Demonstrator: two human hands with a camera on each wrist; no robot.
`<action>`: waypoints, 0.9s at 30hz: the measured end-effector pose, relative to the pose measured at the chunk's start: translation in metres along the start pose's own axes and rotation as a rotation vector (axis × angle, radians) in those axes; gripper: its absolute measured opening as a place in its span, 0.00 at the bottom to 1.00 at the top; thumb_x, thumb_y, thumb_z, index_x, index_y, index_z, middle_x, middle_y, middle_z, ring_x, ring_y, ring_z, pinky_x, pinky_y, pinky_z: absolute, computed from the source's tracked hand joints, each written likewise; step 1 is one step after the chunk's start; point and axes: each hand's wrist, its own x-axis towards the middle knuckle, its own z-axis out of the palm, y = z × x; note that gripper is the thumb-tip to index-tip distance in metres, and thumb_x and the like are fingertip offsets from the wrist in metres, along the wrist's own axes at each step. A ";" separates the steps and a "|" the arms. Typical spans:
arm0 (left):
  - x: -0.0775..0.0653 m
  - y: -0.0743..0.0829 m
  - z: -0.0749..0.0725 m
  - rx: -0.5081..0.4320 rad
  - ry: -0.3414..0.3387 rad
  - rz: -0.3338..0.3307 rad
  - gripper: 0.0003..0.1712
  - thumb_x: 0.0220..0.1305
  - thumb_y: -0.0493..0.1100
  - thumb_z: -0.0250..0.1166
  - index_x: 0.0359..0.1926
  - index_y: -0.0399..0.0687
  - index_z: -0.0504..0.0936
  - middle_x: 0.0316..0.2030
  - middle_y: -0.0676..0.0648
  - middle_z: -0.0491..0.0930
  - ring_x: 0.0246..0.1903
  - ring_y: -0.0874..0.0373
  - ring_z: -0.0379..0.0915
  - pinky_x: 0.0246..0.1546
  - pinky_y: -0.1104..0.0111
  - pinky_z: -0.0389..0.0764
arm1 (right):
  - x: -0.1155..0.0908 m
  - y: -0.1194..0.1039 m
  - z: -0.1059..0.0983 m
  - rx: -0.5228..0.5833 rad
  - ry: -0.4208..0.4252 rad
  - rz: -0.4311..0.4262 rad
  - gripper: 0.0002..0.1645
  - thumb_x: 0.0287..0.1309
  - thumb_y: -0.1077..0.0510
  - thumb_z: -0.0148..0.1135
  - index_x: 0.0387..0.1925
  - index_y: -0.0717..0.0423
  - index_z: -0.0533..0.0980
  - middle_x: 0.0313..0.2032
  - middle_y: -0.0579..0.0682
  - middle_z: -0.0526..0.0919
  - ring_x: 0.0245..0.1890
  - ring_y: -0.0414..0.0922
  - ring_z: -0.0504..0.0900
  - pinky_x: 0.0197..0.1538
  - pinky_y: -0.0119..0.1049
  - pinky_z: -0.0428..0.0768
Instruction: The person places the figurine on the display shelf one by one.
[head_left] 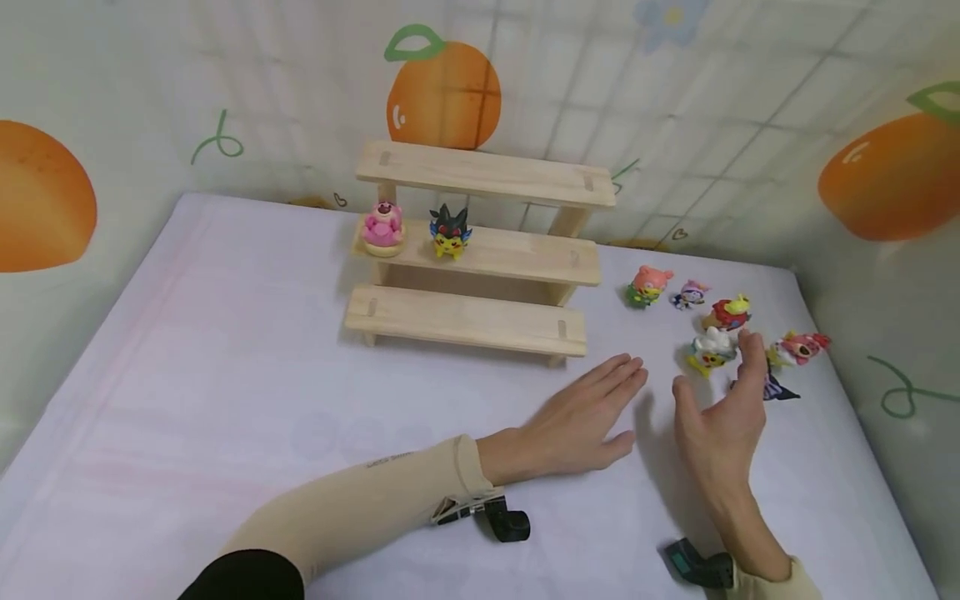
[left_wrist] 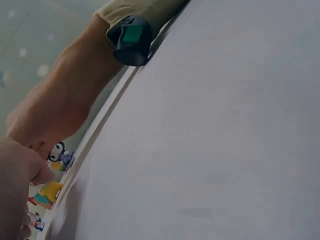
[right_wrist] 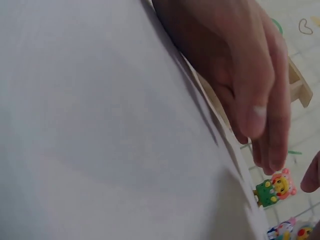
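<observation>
My left hand (head_left: 570,421) is held flat, palm down, with its fingers pointing toward the toy figurines and nothing in its grasp. My right hand (head_left: 723,417) reaches over the group, thumb and index finger stretched apart. Its fingertips come close to a yellow figurine with a white top (head_left: 711,350). Behind that stands a red figurine with a yellow top (head_left: 729,312). To the right lies a pink-and-red figurine (head_left: 801,348), and a dark winged figurine (head_left: 778,388) is partly covered by the hand. A pink-hooded green figurine (head_left: 647,286) and a small purple-pink figurine (head_left: 690,293) stand farther back.
A three-tier wooden shelf (head_left: 465,321) stands at the back middle of the white table (head_left: 225,375). Its middle tier bears a pink bear figurine (head_left: 383,229) and a yellow figurine with black spiky top (head_left: 450,232). A curtain with oranges hangs behind.
</observation>
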 end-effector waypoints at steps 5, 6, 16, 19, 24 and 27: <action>0.016 0.003 0.005 0.014 0.011 -0.003 0.43 0.76 0.54 0.60 0.82 0.39 0.58 0.82 0.43 0.56 0.83 0.53 0.46 0.82 0.71 0.41 | 0.003 0.003 0.001 0.020 -0.049 0.103 0.54 0.69 0.58 0.63 0.85 0.45 0.43 0.85 0.44 0.49 0.84 0.42 0.49 0.84 0.46 0.53; 0.019 0.003 0.007 0.017 0.009 -0.005 0.43 0.76 0.54 0.59 0.82 0.39 0.58 0.82 0.42 0.56 0.83 0.53 0.46 0.82 0.71 0.41 | 0.003 0.003 0.001 0.033 -0.061 0.124 0.54 0.70 0.58 0.62 0.86 0.45 0.42 0.85 0.44 0.47 0.84 0.42 0.48 0.84 0.46 0.52; 0.053 0.007 0.014 0.092 0.008 -0.004 0.36 0.80 0.47 0.51 0.81 0.37 0.58 0.81 0.42 0.59 0.82 0.53 0.51 0.82 0.69 0.47 | 0.006 0.007 0.006 0.113 -0.172 0.299 0.53 0.75 0.56 0.56 0.86 0.48 0.35 0.86 0.47 0.39 0.85 0.44 0.40 0.84 0.45 0.48; 0.064 0.006 0.013 0.073 -0.023 -0.025 0.36 0.81 0.46 0.50 0.82 0.38 0.56 0.82 0.43 0.57 0.83 0.55 0.49 0.82 0.70 0.45 | 0.008 0.008 0.007 0.116 -0.186 0.315 0.53 0.76 0.55 0.56 0.85 0.49 0.34 0.86 0.49 0.39 0.85 0.45 0.41 0.84 0.46 0.47; 0.078 0.006 0.013 0.061 -0.075 -0.038 0.36 0.81 0.45 0.48 0.83 0.40 0.53 0.83 0.45 0.53 0.83 0.57 0.45 0.82 0.72 0.42 | 0.008 0.010 0.007 0.108 -0.196 0.337 0.51 0.76 0.53 0.54 0.85 0.49 0.35 0.85 0.50 0.41 0.85 0.48 0.44 0.83 0.49 0.50; 0.082 0.006 0.013 0.051 -0.102 -0.034 0.36 0.82 0.46 0.48 0.84 0.41 0.52 0.84 0.46 0.53 0.83 0.58 0.45 0.82 0.73 0.44 | 0.006 0.010 0.007 0.115 -0.192 0.335 0.50 0.76 0.53 0.54 0.85 0.50 0.37 0.85 0.51 0.44 0.84 0.49 0.48 0.83 0.50 0.51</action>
